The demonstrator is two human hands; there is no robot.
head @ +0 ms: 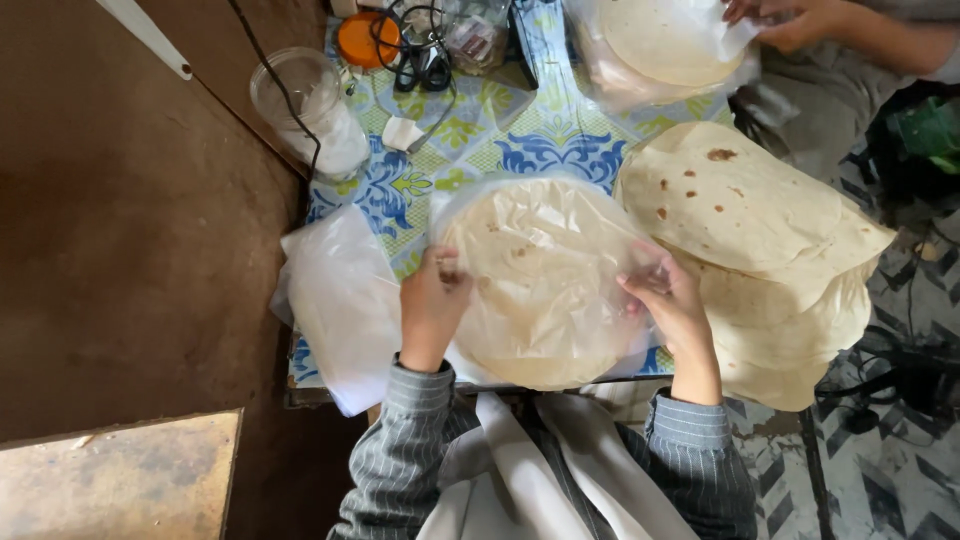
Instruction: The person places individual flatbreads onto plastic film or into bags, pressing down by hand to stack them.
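A round pale flatbread inside a clear plastic bag (540, 275) lies on the patterned table (520, 140) straight in front of me. My left hand (432, 305) grips the bag's left edge with its fingers curled over the plastic. On the opposite side, my right hand (672, 308) pinches the bag's right edge. A tall stack of loose flatbreads (760, 230) with brown spots sits just right of my right hand, overhanging the table edge.
A pile of empty clear bags (340, 300) lies left of my left hand. Farther back stand a clear plastic jar (305, 105), an orange lid (367, 38) and dark cables (425, 60). Another person's hands (790, 20) hold a bagged flatbread (660, 45) at the far right.
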